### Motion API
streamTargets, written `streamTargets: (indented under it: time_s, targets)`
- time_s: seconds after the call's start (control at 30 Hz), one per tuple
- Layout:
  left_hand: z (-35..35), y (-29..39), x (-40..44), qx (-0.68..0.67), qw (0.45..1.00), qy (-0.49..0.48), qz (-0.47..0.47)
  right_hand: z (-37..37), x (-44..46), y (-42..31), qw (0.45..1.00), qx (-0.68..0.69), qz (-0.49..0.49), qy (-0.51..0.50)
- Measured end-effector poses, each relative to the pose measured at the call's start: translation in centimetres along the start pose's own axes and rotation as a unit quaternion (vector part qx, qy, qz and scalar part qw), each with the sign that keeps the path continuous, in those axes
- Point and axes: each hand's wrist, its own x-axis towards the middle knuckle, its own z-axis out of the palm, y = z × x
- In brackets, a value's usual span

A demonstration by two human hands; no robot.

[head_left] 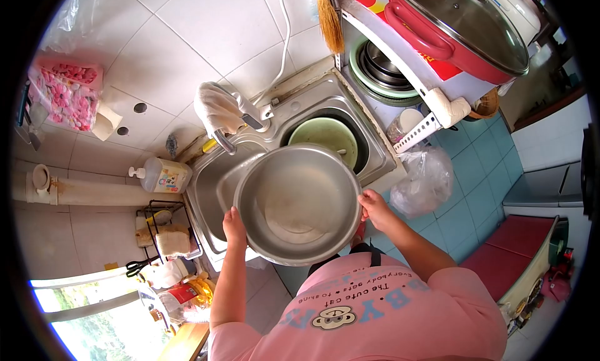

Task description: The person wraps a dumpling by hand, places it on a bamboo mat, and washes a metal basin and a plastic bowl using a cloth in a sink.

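A wide, round metal basin [300, 202] is held at the near edge of the double sink [209, 180], overlapping both bowls in view. It is dull silver-grey, with a rolled rim, sloping walls and a paler, cloudy patch on its flat bottom. The left hand [234, 227] and right hand [374, 208] are apart, clamped on opposite sides of the rim. No writing shows on the basin. The pink shirt [369, 311] reads "Everybody gets to shine" and "The cute Cat"; the label on the pump bottle [167, 175] is too small to read.
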Motion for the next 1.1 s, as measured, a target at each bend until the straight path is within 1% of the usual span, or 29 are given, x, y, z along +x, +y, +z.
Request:
streamTargets:
  time_s: [0.17,0.23,0.33,0.43,0.57,0.67,0.73,0.77,0.83,0.93,1.1]
  targets:
    - [-0.4,-0.6,0.6,-0.004,1.000,-0.006,-0.005,0.2,0.0,-0.1,1.000,0.005,-0.002,0.004]
    - [-0.5,-0.2,0.5,0.028,1.000,0.006,0.001,0.1,0.0,-0.1,1.000,0.007,-0.004,-0.003]
    - [-0.4,1.5,-0.4,0.030,1.000,0.007,-0.006,0.3,-0.2,-0.4,1.000,0.011,-0.001,-0.010]
    - [-0.6,1.1,0.1,0.062,0.998,0.012,-0.005,0.2,0.0,-0.4,1.000,0.015,0.005,-0.017]
    - [-0.9,0.9,0.5,0.064,0.998,0.017,-0.011,0.2,0.1,-0.5,0.999,0.035,0.012,-0.033]
    - [-0.8,1.6,0.1,0.033,0.999,0.028,-0.016,0.2,-0.1,-0.9,0.998,0.031,0.025,-0.048]
    - [-1.0,2.6,-0.4,0.099,0.994,0.041,-0.009,0.1,0.0,-1.1,0.998,0.032,0.028,-0.054]
    - [-1.0,2.7,-0.5,0.099,0.994,0.043,-0.010,0.1,0.0,-1.2,0.997,0.033,0.030,-0.059]
    - [-1.4,2.9,-0.5,0.110,0.993,0.016,-0.032,0.1,0.0,-1.3,0.997,0.029,0.040,-0.056]
    - [-2.0,1.9,0.0,0.105,0.994,0.002,-0.010,0.1,0.1,-1.6,0.997,0.018,0.054,-0.053]
    - [-2.2,2.2,0.1,0.059,0.998,0.003,-0.020,-0.8,0.9,-1.2,0.995,0.015,0.061,-0.081]
